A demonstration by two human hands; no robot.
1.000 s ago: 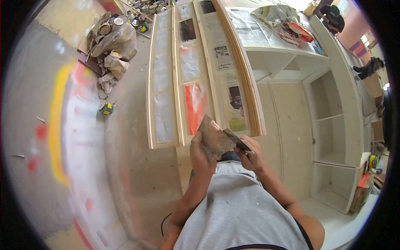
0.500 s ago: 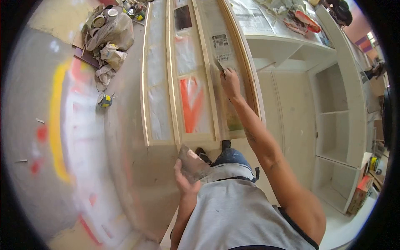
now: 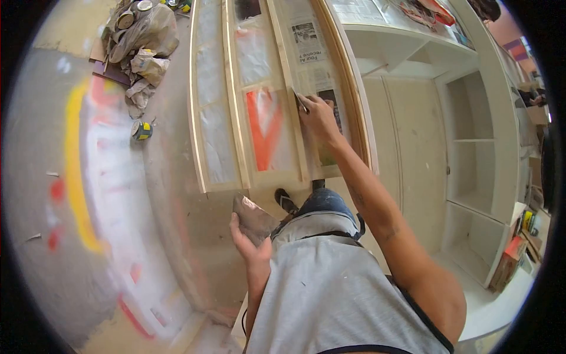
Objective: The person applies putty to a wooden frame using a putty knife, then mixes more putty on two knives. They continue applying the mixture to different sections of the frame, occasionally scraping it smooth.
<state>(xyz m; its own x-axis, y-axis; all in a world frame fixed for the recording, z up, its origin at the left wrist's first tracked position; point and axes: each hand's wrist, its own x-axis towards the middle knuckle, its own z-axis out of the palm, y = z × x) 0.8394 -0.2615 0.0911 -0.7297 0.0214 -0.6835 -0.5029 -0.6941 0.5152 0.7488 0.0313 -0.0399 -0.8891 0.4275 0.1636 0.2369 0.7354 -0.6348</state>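
Note:
My right hand (image 3: 319,120) is closed round the handle of a putty knife (image 3: 300,101). Its blade lies along a wooden strip (image 3: 288,82) of a long framed panel. Newspaper (image 3: 306,41) shows between the strips on the right, and an orange-and-white sheet (image 3: 262,127) fills the section to the left. At my waist, my left hand (image 3: 252,246) grips a flat, brownish-grey smeared board (image 3: 254,221) from below, tilted, just off the panel's near end.
White shelving (image 3: 471,124) stands to the right of the panel. Crumpled paper and plastic bags (image 3: 150,38) lie on the floor at upper left, with a small can (image 3: 141,130) nearer me. A paint-marked sheet (image 3: 112,194) covers the left side.
My right hand has drawn the putty knife nearer and to the left, from over the newspaper to the strip. My left hand still holds the board. The view has shifted slightly.

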